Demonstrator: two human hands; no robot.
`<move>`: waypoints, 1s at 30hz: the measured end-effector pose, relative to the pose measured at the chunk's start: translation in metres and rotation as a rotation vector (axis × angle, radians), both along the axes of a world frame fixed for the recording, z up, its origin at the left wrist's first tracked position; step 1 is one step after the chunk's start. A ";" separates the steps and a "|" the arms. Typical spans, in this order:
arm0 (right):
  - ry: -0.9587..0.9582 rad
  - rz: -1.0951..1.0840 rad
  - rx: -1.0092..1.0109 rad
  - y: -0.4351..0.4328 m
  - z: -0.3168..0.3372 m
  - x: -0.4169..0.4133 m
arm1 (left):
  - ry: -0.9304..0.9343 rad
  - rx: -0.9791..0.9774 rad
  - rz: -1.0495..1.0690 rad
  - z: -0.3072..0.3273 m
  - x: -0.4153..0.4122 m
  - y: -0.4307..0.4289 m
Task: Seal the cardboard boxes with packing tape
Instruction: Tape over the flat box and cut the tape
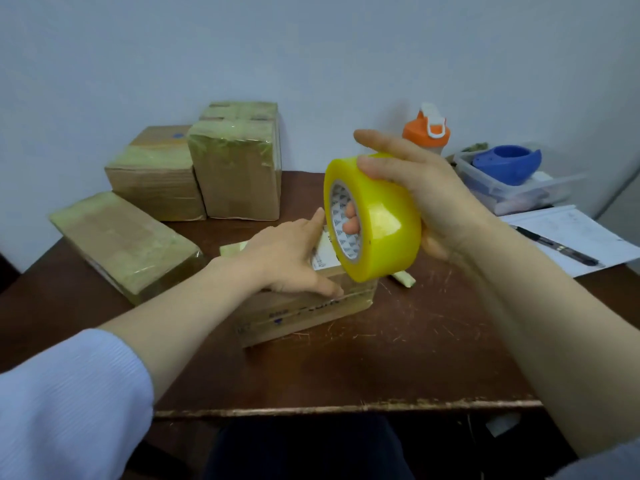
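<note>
Near the middle of the desk lies a small cardboard box, and the left hand rests flat on its top, fingers straight. Just above and to its right, the right hand grips the yellow tape roll clear of the desk, fingers curled through its core. Far left sits a cluster of taped boxes; far right stand an orange-lidded bottle and a plastic tray.

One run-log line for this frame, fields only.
left hand: flat on box | right hand: grips tape roll, raised over box
</note>
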State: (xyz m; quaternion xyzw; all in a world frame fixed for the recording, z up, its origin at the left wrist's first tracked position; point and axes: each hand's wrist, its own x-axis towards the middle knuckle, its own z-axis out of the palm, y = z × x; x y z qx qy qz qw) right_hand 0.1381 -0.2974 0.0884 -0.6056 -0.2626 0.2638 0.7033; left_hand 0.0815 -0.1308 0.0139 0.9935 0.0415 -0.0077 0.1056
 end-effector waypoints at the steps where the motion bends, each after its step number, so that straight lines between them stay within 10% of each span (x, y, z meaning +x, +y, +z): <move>1: -0.018 0.001 0.002 -0.003 0.001 -0.006 | 0.009 0.010 0.009 0.000 0.000 0.000; 30: 0.273 0.122 -0.268 -0.059 -0.069 -0.037 | 0.405 0.083 -0.035 0.020 0.009 0.000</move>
